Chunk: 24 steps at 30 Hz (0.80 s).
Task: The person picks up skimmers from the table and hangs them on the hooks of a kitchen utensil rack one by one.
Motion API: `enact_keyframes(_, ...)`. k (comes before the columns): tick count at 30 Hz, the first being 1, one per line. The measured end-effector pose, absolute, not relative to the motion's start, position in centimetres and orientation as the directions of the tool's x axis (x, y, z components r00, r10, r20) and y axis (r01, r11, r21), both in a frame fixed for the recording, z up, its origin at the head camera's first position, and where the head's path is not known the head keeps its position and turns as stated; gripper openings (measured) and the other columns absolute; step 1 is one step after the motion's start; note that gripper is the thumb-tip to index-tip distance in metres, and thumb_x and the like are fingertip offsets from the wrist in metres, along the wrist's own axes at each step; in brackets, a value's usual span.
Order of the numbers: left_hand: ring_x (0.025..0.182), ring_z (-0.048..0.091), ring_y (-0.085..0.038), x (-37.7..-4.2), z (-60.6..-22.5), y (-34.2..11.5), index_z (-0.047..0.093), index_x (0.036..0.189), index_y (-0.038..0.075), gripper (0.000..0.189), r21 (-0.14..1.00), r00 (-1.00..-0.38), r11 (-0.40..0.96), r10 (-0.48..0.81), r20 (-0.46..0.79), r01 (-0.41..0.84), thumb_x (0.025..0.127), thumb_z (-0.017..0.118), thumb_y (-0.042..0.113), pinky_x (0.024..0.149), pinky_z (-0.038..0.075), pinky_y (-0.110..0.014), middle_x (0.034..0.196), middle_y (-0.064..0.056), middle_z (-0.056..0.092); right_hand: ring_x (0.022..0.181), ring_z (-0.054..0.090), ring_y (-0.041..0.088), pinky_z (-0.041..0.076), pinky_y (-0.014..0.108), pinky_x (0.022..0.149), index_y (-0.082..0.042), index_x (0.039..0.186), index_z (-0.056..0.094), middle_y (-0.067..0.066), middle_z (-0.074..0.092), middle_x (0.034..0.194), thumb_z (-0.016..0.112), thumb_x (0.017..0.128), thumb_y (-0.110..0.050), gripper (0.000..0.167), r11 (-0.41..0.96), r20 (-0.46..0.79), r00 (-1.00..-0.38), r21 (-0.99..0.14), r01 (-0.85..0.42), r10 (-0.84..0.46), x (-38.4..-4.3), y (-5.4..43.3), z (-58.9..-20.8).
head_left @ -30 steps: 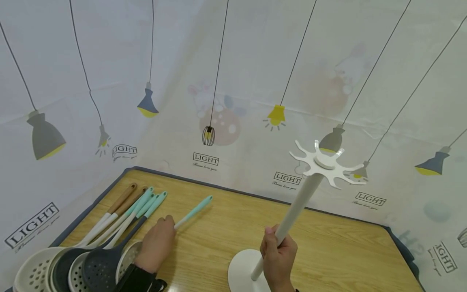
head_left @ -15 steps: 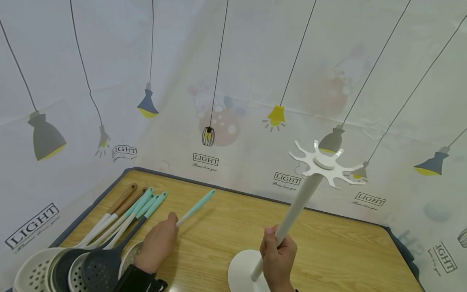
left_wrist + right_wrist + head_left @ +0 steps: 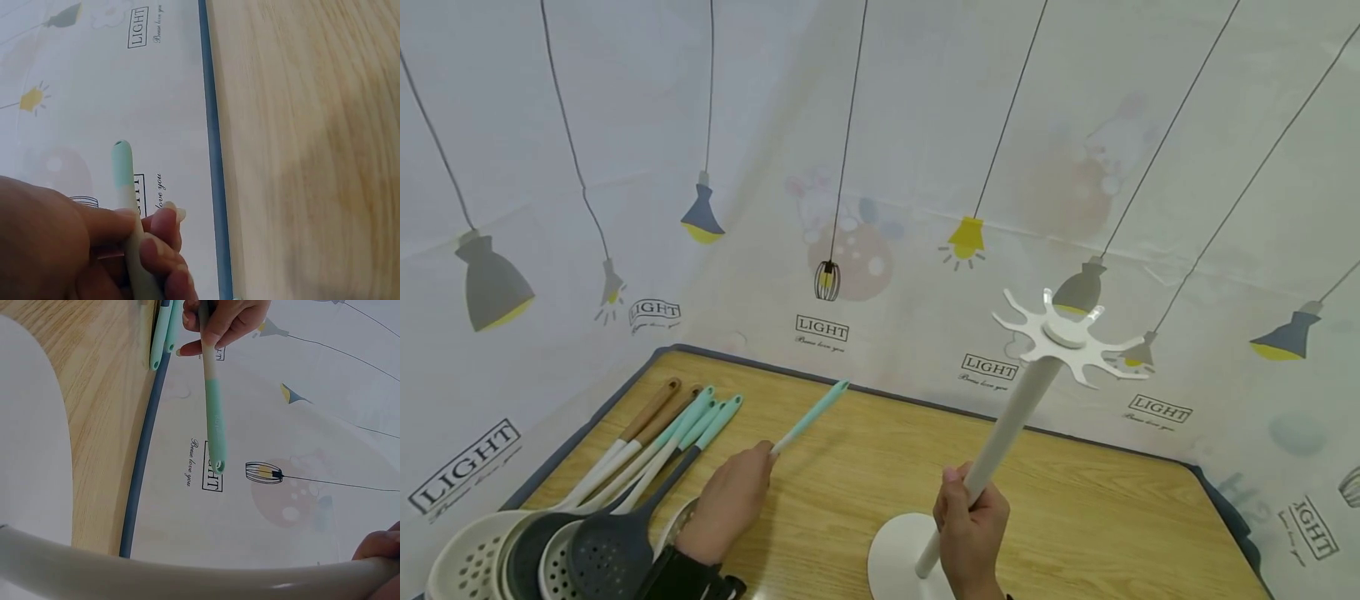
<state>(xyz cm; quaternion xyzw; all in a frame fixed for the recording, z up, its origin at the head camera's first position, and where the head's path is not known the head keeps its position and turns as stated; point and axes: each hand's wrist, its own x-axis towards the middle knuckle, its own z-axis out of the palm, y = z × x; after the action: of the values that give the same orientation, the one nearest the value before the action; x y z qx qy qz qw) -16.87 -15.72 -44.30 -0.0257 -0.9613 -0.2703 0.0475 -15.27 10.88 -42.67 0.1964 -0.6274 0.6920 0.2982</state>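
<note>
In the head view my left hand [image 3: 730, 502] grips the pale shank of a kitchen spoon with a mint handle end [image 3: 818, 408]. The handle slants up over the table, and the spoon's head [image 3: 674, 525] is mostly hidden behind the hand. The left wrist view shows thumb and fingers curled around the pale part of the handle [image 3: 122, 164]. My right hand [image 3: 972, 529] holds the white pole of a utensil stand [image 3: 1017, 417] low down. The stand's round base [image 3: 891, 554] is on the table, and its curved hooks [image 3: 1066, 333] carry nothing.
Several ladles and skimmers lie nested at the left, among them a dark skimmer [image 3: 610, 550] and a white skimmer [image 3: 471, 554]. Their brown handles [image 3: 655, 408] and mint handles [image 3: 721, 417] point to the back. A lamp-print cloth [image 3: 895, 167] hangs behind the wooden table [image 3: 1097, 508].
The left hand has moved slightly up and right with the spoon, whose handle end has risen. The right hand and the stand have stayed in place.
</note>
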Motion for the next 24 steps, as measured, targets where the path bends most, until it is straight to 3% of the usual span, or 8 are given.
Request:
enact_keyframes(11, 0.055, 0.041, -0.016, -16.8, -43.1, -15.3, 0.06, 0.104, 0.003, 0.025, 0.658, -0.999, 0.752, 0.028, 0.019, 0.034, 0.11, 0.04, 0.015, 0.047, 0.033, -0.025, 0.076, -0.005, 0.055, 0.036, 0.031, 0.01, 0.028, 0.021, 0.03, 0.004, 0.069, 0.04, 0.006, 0.033, 0.048, 0.043, 0.097, 0.016, 0.03, -0.032, 0.67, -0.725, -0.731, -0.682, 0.159, -15.2, 10.9, -42.7)
enact_keyframes(24, 0.058, 0.04, -0.016, -16.7, -42.2, -14.4, 0.062, 0.107, 0.006, 0.023, 0.711, -0.998, 0.701, 0.045, 0.036, 0.057, 0.11, 0.042, 0.015, 0.049, 0.034, -0.024, 0.081, -0.007, 0.06, 0.036, 0.028, 0.012, 0.027, 0.022, 0.03, 0.003, 0.07, 0.041, 0.007, 0.032, 0.049, 0.043, 0.099, 0.013, 0.031, -0.042, 0.658, -0.737, -0.741, -0.67, 0.153, -15.1, 10.9, -42.5)
